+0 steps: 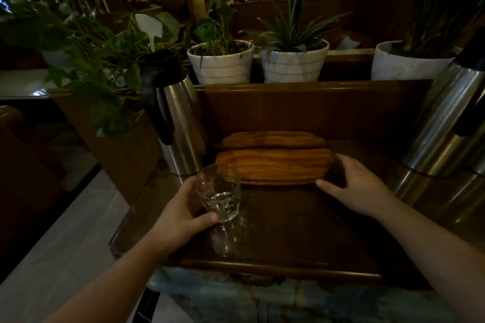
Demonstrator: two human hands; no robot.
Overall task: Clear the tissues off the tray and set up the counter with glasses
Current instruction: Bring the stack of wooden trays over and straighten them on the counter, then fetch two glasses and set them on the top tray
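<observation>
A clear drinking glass point(220, 193) is held upright just above the dark wooden counter point(301, 231), with my left hand point(181, 214) wrapped around its left side and thumb at its base. A wooden tray point(273, 166) lies flat on the counter beyond the glass, and a second wooden tray point(273, 139) leans or lies behind it. My right hand point(359, 185) rests with fingers spread at the near tray's right end, thumb at its front edge. No tissues are visible on the tray.
A steel thermos jug with a black handle point(175, 123) stands at the counter's left, another steel jug point(446, 123) at the right. White plant pots point(221, 63) point(294, 61) line the ledge behind. The counter's raised front rim point(262, 269) runs below my hands.
</observation>
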